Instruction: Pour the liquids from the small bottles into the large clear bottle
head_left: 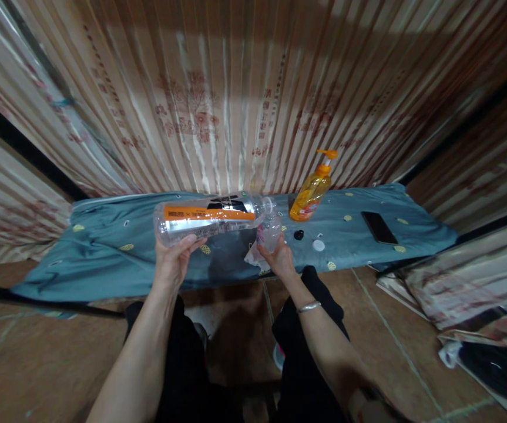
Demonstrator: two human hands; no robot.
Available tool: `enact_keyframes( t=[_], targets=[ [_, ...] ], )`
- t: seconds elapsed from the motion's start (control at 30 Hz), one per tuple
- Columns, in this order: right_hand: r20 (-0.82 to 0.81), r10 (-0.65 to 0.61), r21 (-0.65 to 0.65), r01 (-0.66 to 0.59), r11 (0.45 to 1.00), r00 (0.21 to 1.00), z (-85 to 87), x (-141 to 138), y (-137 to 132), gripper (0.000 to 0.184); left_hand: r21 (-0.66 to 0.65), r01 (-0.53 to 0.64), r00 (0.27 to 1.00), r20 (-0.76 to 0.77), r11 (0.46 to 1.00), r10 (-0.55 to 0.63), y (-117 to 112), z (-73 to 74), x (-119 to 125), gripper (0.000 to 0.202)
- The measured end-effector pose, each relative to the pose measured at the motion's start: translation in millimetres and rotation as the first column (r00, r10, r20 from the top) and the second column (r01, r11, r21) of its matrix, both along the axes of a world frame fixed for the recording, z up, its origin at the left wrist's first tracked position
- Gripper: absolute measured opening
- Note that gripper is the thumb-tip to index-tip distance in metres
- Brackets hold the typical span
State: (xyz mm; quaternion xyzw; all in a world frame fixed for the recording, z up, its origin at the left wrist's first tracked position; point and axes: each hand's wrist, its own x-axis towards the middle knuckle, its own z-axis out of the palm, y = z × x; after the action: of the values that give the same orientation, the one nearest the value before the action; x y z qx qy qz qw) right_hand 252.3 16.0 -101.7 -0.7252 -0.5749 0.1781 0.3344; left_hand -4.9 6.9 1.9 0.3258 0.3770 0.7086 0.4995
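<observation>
My left hand grips the base end of a large clear plastic bottle with an orange, silver and black label. That bottle lies nearly level in the air, its neck pointing right. In my right hand is a smaller clear bottle, held upright with its mouth against or very close to the large bottle's neck. Whether any liquid passes between them I cannot tell. Below the small bottle, a crumpled white tissue rests at the cloth's front edge, partly hidden.
Behind my right hand stands an orange pump bottle on the teal cloth. A black cap, a white cap and a phone lie to the right. Pleated curtains hang behind.
</observation>
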Motion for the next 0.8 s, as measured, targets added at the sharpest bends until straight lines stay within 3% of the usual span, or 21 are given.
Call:
enact_keyframes(
  t=[0.8],
  targets=[
    [0.006,-0.009,-0.035,0.009,0.999,1.0,2.0,-2.3,-0.5,0.079,0.004,0.023,1.0,-0.022,1.0,-0.023,-2.1,1.1,-0.3,0.073]
  ],
)
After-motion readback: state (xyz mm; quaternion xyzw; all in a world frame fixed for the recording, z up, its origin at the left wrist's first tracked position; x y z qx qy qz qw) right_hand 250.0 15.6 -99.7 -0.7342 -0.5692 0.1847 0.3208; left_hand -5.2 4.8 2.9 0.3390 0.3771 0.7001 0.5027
